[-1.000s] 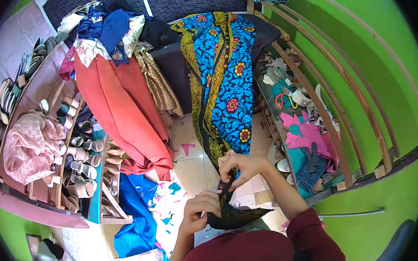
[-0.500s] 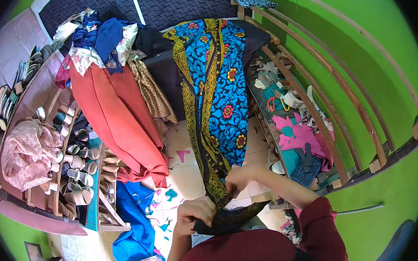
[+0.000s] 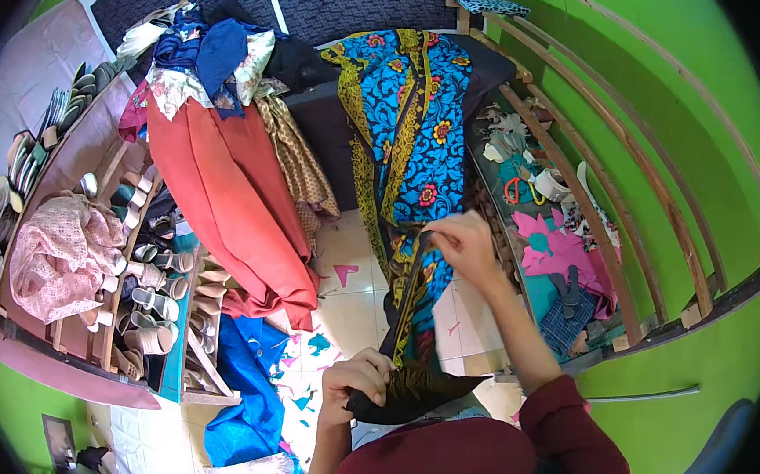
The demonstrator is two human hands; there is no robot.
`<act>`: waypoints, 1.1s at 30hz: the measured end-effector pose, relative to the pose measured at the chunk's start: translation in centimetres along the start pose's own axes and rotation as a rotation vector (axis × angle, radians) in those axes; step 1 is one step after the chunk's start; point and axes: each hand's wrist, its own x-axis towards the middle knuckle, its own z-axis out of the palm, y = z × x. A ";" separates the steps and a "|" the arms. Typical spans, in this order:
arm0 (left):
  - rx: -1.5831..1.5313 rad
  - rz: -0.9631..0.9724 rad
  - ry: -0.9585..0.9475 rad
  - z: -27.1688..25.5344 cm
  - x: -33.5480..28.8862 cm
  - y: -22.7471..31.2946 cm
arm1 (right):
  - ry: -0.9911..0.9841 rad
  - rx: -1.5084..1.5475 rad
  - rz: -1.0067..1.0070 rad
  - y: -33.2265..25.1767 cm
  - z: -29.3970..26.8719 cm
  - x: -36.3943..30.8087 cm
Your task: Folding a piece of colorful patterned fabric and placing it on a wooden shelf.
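Observation:
A long patterned cloth [image 3: 426,137], blue with red and yellow flowers and black-and-yellow borders, drapes from the dark seat at the back toward me. My left hand [image 3: 355,387] is closed on its near end, close to my body. Farther out and to the right, my right hand [image 3: 464,244] pinches the cloth's border between thumb and fingers. Between the hands the border strip runs slanted and fairly taut. A dark fold of the cloth hangs below my left hand, in front of my maroon top.
Racks of shoes [image 3: 149,337] stand at left, with a pink lacy cloth [image 3: 68,254] on top. An orange-red cloth [image 3: 218,187] hangs beside them; blue cloth [image 3: 243,414] and scraps lie on the floor. At right, a wooden rack [image 3: 631,167] holds orange-handled scissors [image 3: 512,191] and pink scraps [image 3: 548,243].
My right hand has moved up and away from my left hand along the border, stretching the strip between them. My left hand stays closed near my body.

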 end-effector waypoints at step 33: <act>0.931 -0.092 0.075 -13.6 9.9 -1.9 | 0.037 0.451 0.341 -8.0 11.2 -1.8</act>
